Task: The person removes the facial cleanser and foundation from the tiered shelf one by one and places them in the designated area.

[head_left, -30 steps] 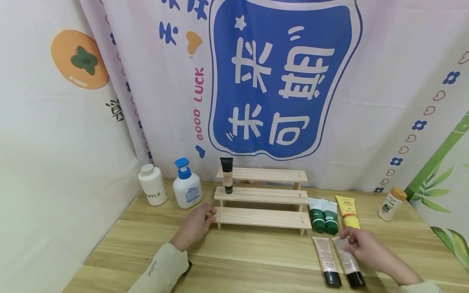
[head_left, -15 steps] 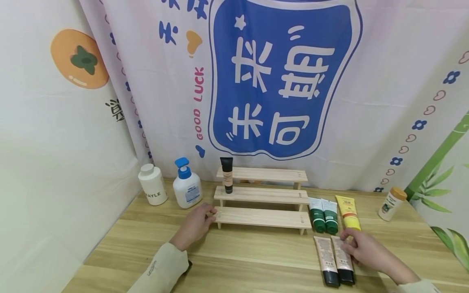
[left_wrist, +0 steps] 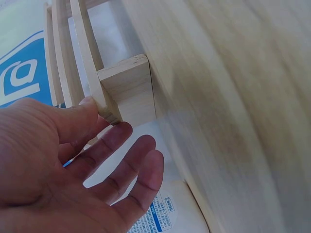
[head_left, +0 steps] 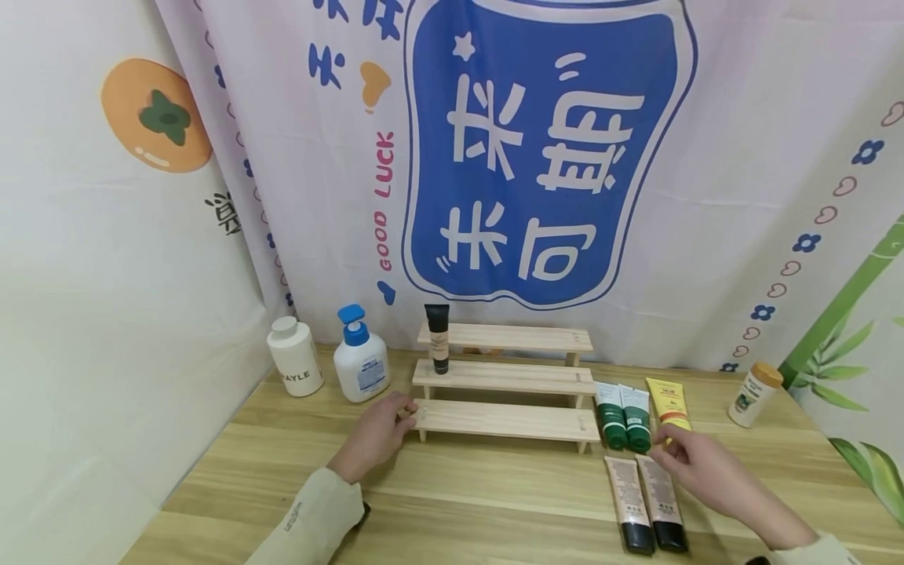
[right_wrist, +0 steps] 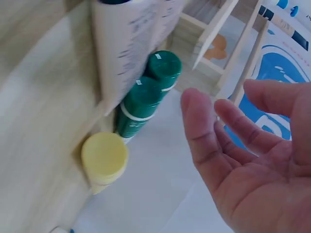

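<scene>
A three-step wooden display stand [head_left: 504, 421] stands at the back middle of the table. My left hand [head_left: 377, 434] pinches the left end of its lowest board between thumb and fingers; in the left wrist view the thumb [left_wrist: 80, 116] lies on the board's end. One pinkish tube with black ends [head_left: 439, 343] stands upright on the middle step. Two pink tubes with black caps, a left one [head_left: 628, 494] and a right one [head_left: 661, 502], lie side by side, caps toward me. Just above the right one's far end, my right hand [head_left: 709, 479] hovers with relaxed fingers, holding nothing.
Two green-and-white tubes [head_left: 624, 416] and a yellow tube [head_left: 667, 400] lie right of the stand, the yellow one partly behind my right hand. An orange-capped bottle [head_left: 754, 395] stands far right. A white bottle [head_left: 295, 357] and blue-topped pump bottle [head_left: 362, 365] stand left.
My right hand has slid the right pink tube leftward against the other one, then let go and risen slightly off it. My left hand has stayed on the stand.
</scene>
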Motion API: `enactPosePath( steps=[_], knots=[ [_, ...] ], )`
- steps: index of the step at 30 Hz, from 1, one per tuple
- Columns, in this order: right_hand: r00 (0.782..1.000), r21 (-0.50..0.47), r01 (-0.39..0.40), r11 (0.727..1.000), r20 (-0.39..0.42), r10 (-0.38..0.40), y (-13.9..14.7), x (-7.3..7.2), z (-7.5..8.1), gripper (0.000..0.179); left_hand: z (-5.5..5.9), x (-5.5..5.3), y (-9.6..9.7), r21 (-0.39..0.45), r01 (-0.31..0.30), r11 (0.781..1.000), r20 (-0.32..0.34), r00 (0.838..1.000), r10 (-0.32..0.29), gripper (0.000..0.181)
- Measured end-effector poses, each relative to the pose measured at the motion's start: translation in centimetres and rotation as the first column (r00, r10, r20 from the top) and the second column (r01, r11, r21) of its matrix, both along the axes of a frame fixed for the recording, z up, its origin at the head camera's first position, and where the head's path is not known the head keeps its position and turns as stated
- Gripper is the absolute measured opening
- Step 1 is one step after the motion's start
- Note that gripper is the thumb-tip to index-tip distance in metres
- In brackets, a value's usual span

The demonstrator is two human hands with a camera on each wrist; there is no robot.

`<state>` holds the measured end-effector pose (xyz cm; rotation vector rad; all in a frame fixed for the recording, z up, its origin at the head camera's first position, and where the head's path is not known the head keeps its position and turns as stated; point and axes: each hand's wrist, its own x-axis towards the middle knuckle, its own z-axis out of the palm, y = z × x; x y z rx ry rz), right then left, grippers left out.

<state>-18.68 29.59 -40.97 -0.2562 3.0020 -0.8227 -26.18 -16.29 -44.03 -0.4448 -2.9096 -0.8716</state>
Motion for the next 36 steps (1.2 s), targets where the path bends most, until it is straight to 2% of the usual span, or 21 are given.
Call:
enactPosePath(
  steps=[8,12,15,19,21,24,26,33,36],
  knots=[
    [0.993,-0.004,-0.042,0.999,-0.113,0.042,-1.7,-0.3,1.8,0.011,0.0,-0.1,0.0,-0.006,-0.002,1.000,0.009,1.000,0.002,0.013],
    [0.979,-0.042,-0.074,0.996,-0.191,0.065,-2.4,-0.4,2.3,0.008,0.0,-0.1,0.0,-0.009,-0.005,1.000,0.016,1.000,0.005,0.013],
    [0.952,-0.058,-0.126,0.990,-0.287,0.104,-2.9,-0.4,2.3,0.012,0.0,-0.1,0.0,-0.008,-0.007,1.000,0.019,1.000,0.007,0.013],
    [0.900,-0.062,-0.203,0.977,-0.406,0.161,-3.7,-0.5,2.1,0.021,-0.1,-0.1,0.0,-0.006,-0.010,1.000,0.020,1.000,0.010,0.012],
    [0.876,-0.063,-0.238,0.969,-0.445,0.186,-4.1,-0.6,2.2,0.023,-0.1,-0.1,0.0,-0.006,-0.011,1.000,0.018,1.000,0.011,0.013],
    [0.854,-0.074,-0.279,0.958,-0.474,0.212,-4.7,-0.9,2.3,0.025,-0.1,0.0,0.0,-0.009,-0.011,1.000,0.014,1.000,0.011,0.013],
    [0.844,-0.071,-0.300,0.951,-0.485,0.230,-5.1,-1.3,2.4,0.024,0.0,0.0,0.0,-0.007,-0.010,1.000,0.015,1.000,0.010,0.013],
    [0.831,-0.072,-0.334,0.940,-0.492,0.258,-6.6,-2.8,3.0,0.022,0.1,0.1,0.0,-0.001,-0.013,1.000,0.029,0.999,0.013,0.013],
    [0.814,-0.061,-0.350,0.935,-0.513,0.271,-7.4,-3.4,3.5,0.022,0.1,0.1,0.0,-0.001,-0.017,1.000,0.030,0.999,0.017,0.013]
  ],
)
